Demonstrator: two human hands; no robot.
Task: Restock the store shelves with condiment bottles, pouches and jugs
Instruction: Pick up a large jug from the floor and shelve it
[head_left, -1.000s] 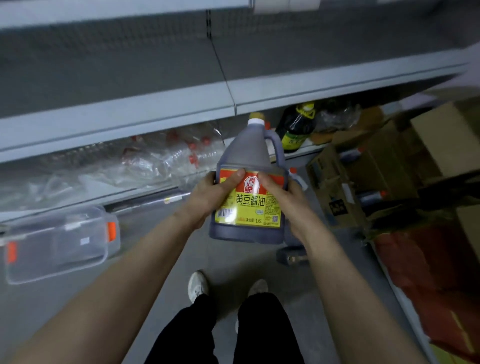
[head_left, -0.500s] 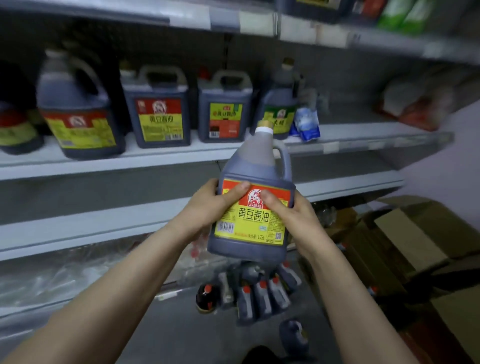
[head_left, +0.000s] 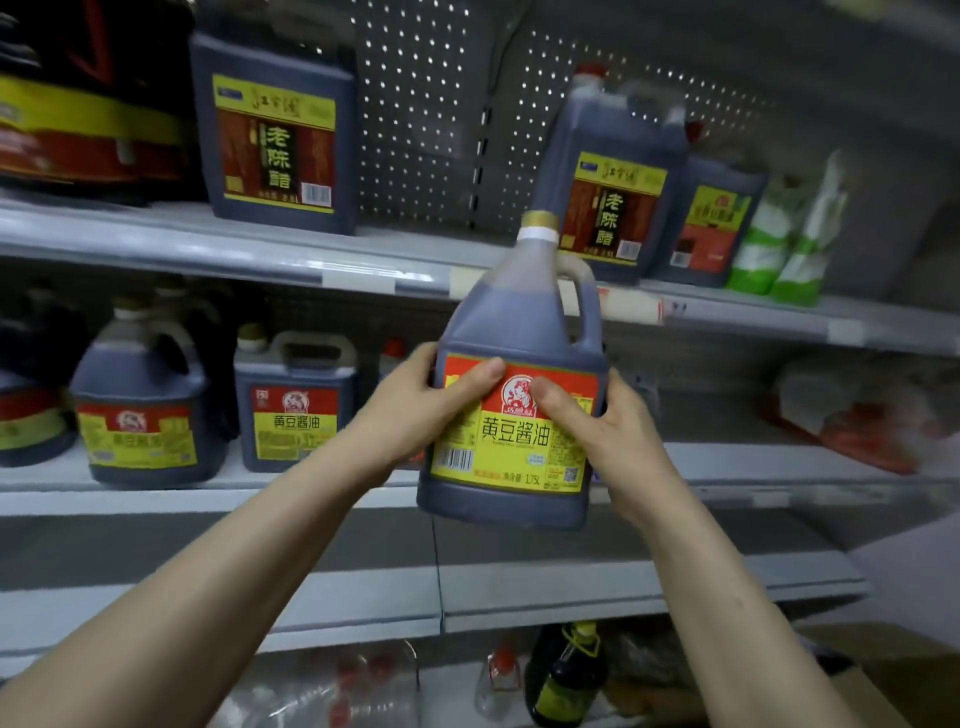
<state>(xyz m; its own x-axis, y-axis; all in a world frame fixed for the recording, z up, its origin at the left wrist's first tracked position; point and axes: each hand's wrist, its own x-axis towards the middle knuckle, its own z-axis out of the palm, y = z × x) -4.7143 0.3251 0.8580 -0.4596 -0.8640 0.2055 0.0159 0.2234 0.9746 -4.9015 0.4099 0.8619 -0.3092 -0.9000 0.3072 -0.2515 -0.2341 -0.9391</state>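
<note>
**Held item.** Soy sauce jug (head_left: 514, 447): upright, centre of view, in the air in front of the middle shelf (head_left: 753, 462), handle toward 1 o'clock. Left hand (head_left: 421, 410) grips its side at 9 o'clock and right hand (head_left: 613, 441) grips at 3 o'clock. Both thumbs press on the label; the handle is unused.

**Risks, as judged.**
- The full jug is carried by its smooth sides only, so it may slip.
- Going in, its cap could knock the edge of the upper shelf (head_left: 260, 249).
- Set down carelessly, its base could shove the matching jug (head_left: 296, 405) at 9 o'clock.

**Surroundings.** Grey metal shelving with a pegboard back (head_left: 415, 104).
- Upper shelf: vinegar jug (head_left: 275, 140) at 11 o'clock, second vinegar jug (head_left: 613, 192) at 1 o'clock with a gap between them, green pouches (head_left: 789, 228) at 2 o'clock.
- Middle shelf: a bare stretch at 3 o'clock, with blurred red packs (head_left: 857, 415) beyond.
- Cardboard box (head_left: 893, 675) at 5 o'clock.
- Bottom shelf, 6 o'clock: small dark bottle (head_left: 569, 675).
</note>
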